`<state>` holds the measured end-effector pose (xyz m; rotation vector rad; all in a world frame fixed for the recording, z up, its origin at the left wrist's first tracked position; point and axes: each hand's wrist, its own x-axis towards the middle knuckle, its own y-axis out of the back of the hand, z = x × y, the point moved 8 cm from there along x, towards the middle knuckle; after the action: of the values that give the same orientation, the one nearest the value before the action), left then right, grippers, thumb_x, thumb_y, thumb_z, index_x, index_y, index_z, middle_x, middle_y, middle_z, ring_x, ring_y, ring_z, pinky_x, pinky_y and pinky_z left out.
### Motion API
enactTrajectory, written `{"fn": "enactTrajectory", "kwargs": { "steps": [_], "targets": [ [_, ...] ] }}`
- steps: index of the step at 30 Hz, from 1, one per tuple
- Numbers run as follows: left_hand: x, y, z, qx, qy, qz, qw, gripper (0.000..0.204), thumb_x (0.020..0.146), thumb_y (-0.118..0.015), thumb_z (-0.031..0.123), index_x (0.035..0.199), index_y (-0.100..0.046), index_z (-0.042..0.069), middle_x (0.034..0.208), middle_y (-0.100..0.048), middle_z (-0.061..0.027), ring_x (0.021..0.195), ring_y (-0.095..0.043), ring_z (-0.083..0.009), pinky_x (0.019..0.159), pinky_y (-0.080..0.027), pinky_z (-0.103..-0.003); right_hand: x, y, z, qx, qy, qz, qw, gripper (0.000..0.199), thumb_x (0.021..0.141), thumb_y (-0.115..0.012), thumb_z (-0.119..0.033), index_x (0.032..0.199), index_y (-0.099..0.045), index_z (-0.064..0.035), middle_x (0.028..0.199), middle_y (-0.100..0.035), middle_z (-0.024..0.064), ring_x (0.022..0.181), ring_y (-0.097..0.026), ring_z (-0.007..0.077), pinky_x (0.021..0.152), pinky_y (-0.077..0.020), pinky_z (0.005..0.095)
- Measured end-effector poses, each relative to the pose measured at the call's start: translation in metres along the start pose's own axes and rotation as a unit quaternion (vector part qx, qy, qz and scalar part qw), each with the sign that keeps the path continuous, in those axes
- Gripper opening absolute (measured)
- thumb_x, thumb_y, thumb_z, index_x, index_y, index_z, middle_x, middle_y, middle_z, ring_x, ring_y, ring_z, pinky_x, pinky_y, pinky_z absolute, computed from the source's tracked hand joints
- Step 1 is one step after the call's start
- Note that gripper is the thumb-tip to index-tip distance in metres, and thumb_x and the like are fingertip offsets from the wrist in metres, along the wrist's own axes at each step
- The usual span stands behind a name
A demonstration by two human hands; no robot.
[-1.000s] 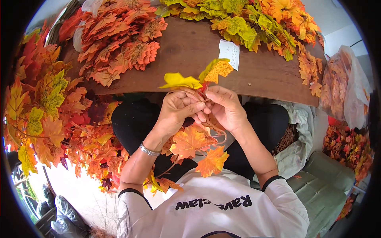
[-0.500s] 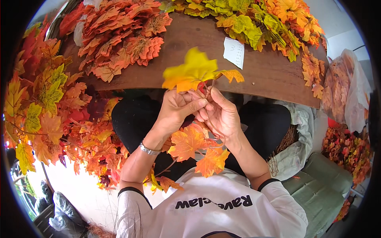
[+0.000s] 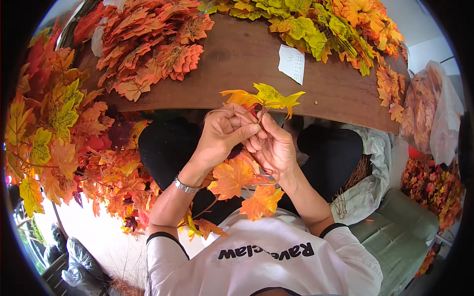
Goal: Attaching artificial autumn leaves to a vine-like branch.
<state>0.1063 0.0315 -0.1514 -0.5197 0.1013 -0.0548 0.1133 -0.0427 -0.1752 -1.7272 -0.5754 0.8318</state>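
My left hand and my right hand meet in front of the table edge, fingertips pinched together on the thin brown stem of an artificial leaf garland. Beyond the fingertips, yellow-orange leaves stick out, with a bit of red at their base. A length of stem loops past the back of my left fingers. Orange leaves of the same kind hang under my hands toward my lap. The exact spot where the stems cross is partly hidden by my fingers.
On the brown table lie red-orange leaf stacks, yellow-green leaf stacks and a white paper slip. Leaf garlands hang at my left. At right are a plastic bag and a green cushioned seat.
The yellow leaves have turned and shifted right and lower, now seen more edge-on. A stem loop now shows over my left fingers. Both hands stay nearly in place.
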Motion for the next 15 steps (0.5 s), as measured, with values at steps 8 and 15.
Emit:
{"fn": "enactTrajectory", "kwargs": {
  "steps": [8,15],
  "targets": [
    [0.0009,-0.0022,0.0009,-0.014,-0.009,0.003,1.000,0.011,0.084,-0.058,0.001,0.089,-0.050,-0.003,0.074,-0.063,-0.0121,0.063,-0.061,-0.0124,0.058,-0.051,-0.021,0.0004,0.0060,0.0000,-0.012,0.036,0.015,0.999,0.012,0.088,-0.054,-0.017,0.090,-0.057,-0.0054,0.064,-0.050,-0.0002,0.054,-0.051,0.0119,0.053,-0.0426,0.0252],
    [-0.0022,-0.0026,0.0071,-0.029,-0.024,0.009,0.999,0.012,0.083,-0.059,0.001,0.088,-0.049,-0.002,0.075,-0.063,-0.0121,0.062,-0.061,-0.0125,0.057,-0.051,-0.021,-0.0025,0.0011,-0.0035,-0.095,0.059,-0.001,0.994,0.011,0.086,-0.055,-0.013,0.088,-0.053,-0.0029,0.067,-0.048,0.0005,0.054,-0.051,0.0126,0.052,-0.0439,0.0273]
  ]
}}
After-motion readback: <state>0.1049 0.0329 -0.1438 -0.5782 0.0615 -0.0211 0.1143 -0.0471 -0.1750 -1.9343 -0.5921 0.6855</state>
